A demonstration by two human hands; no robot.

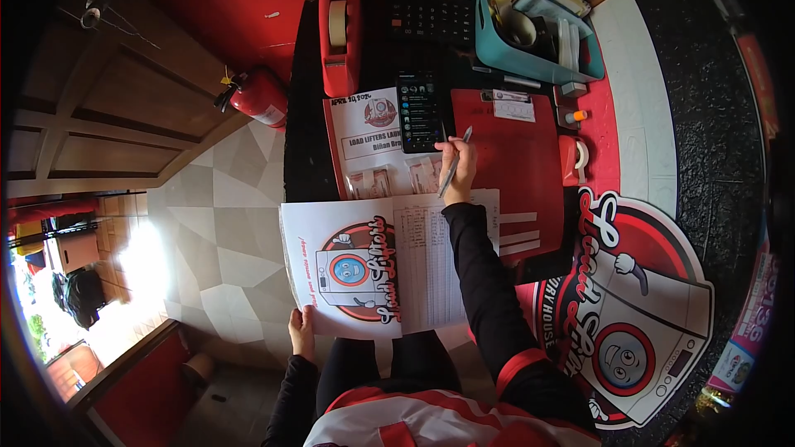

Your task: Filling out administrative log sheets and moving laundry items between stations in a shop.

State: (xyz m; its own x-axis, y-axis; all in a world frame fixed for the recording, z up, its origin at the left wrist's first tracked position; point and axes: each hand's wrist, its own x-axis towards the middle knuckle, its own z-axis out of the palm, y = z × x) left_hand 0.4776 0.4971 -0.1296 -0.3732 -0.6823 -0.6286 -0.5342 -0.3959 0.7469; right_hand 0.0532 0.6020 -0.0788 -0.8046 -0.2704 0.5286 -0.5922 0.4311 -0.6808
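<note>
My left hand [302, 330] grips the lower left edge of an open record book [348, 211]. Its left page carries a printed washing-machine cartoon, and its right page is a ruled table with handwriting in the upper rows. In my right hand [458, 169] is a slim pen [455, 164], slanted across the fingers. The index fingertip reaches the lower right corner of a smartphone [417, 113], whose lit screen shows a dark list. Beneath the phone lies a printed sheet [348, 118]. Two clear packets of what look like banknotes [368, 184] rest on its lower part, one partly behind my hand.
A red folder [509, 167] lies right of the phone. Behind stand a red tape dispenser [340, 43], a desk calculator [431, 9] and a teal bin [537, 53] of supplies. A smaller tape dispenser [572, 159] sits at right. A fire extinguisher [258, 96] stands left of the desk.
</note>
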